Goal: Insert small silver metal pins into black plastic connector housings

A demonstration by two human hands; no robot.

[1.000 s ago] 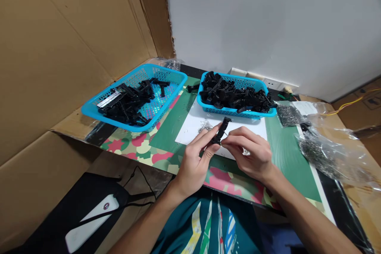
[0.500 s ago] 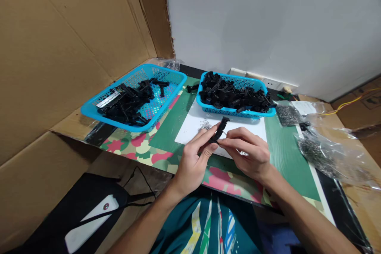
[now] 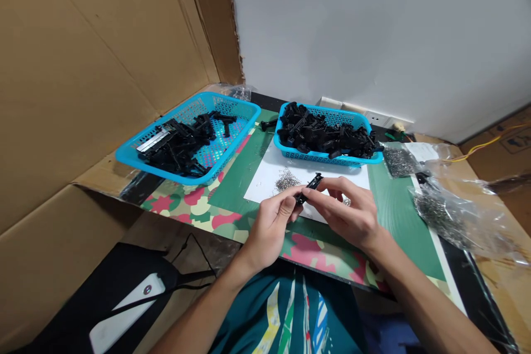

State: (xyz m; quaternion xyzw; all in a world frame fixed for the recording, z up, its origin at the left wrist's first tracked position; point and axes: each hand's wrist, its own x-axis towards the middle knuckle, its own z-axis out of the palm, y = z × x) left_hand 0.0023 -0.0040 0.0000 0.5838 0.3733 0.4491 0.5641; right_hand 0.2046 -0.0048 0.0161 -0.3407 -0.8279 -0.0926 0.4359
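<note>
Between my two hands is a slim black plastic part [image 3: 314,181], held tilted just above the white sheet [image 3: 261,181]. My left hand [image 3: 274,222] grips its lower end between thumb and fingers. The fingers of my right hand [image 3: 350,211] are closed on the same part from the other side, and their tips partly cover it. Whether a small metal piece is also pinched there, I cannot make out. A pile of small shiny metal pieces [image 3: 286,179] lies on the sheet beyond my left fingers. More metal bits are partly hidden behind my right hand.
Two blue baskets hold many similar black parts: one on the left [image 3: 244,135], one at the back [image 3: 332,159]. Clear bags of metal pieces [image 3: 442,213] lie to the right. A loose black part [image 3: 269,124] rests between the baskets. Cardboard [image 3: 103,55] walls the left side.
The black part has turned from nearly upright to a flatter slant. My right fingers have shifted onto it, and the thin metal piece seen beside it earlier no longer shows.
</note>
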